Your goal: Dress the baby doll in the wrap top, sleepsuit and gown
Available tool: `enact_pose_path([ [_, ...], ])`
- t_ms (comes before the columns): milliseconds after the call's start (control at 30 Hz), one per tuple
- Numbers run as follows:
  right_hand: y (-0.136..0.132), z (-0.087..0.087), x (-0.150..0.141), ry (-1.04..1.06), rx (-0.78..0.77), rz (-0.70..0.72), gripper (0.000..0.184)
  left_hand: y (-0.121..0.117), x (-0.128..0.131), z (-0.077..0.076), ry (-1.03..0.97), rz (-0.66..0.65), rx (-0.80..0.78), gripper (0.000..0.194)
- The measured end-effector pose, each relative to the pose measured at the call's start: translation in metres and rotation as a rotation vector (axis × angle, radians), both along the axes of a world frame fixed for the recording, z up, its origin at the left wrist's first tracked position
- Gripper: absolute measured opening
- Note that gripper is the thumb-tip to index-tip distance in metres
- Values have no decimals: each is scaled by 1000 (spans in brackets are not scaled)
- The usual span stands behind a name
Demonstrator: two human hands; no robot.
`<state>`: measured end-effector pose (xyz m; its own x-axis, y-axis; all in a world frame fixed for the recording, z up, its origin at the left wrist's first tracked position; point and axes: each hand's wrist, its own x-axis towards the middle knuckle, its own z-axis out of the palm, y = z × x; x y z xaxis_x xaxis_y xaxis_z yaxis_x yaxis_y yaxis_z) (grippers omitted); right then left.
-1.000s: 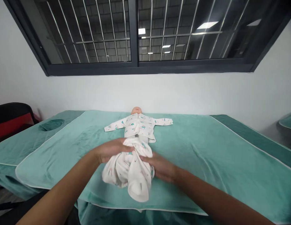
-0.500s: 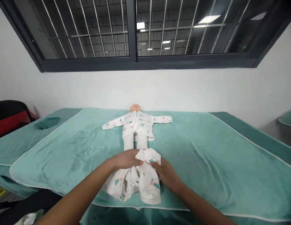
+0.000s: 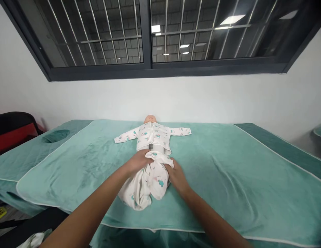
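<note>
A baby doll point(image 3: 150, 119) lies on its back on a teal towel point(image 3: 222, 172), head toward the wall, wearing a white printed top point(image 3: 153, 135) with the sleeves spread out. White printed baby trousers point(image 3: 146, 181) are bunched over the doll's legs. My left hand point(image 3: 138, 161) grips the left side of the trousers' waistband, fingers closed. My right hand point(image 3: 177, 173) grips the right side, fingers closed too. The doll's legs are hidden under the cloth and my hands.
The towel covers a green padded table point(image 3: 10, 162) with a face hole point(image 3: 55, 135) at the left. A white wall and a barred window point(image 3: 150, 34) stand behind. A black and red chair point(image 3: 12, 129) is at far left. Crumpled cloth point(image 3: 33, 239) lies low left.
Both hands have pulled the trousers away from me, up the doll's legs toward its waist. The bare legs seen half a second ago are now covered.
</note>
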<state>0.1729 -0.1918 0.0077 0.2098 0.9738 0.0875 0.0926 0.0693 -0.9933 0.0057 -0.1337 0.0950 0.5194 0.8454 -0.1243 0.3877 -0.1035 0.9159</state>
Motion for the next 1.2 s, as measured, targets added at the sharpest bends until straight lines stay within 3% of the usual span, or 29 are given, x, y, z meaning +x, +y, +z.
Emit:
enact_pose_path([
  [133, 17, 0, -1, 125, 30, -37, 30, 10, 11, -8, 102, 188, 245, 11],
  [233, 35, 1, 5, 181, 33, -55, 34, 18, 15, -12, 129, 152, 325, 14],
  [467, 62, -3, 19, -7, 104, -72, 20, 37, 13, -15, 149, 224, 374, 16],
  [567, 62, -7, 24, -27, 108, -32, 19, 35, -2, -11, 87, 132, 236, 23],
  [700, 65, -10, 34, -97, 104, 16, 15, 36, -37, -3, -137, -101, -157, 29],
  [833, 72, -7, 47, -210, 89, 157, 19, 45, -58, -4, -522, 0, -317, 26],
  [1000, 71, 20, 55, -410, 37, 337, 30, 40, -42, -6, -596, 35, -352, 29],
  [1200, 71, 87, 28, -309, 156, 574, 43, 31, -14, 21, -335, -19, 58, 25],
])
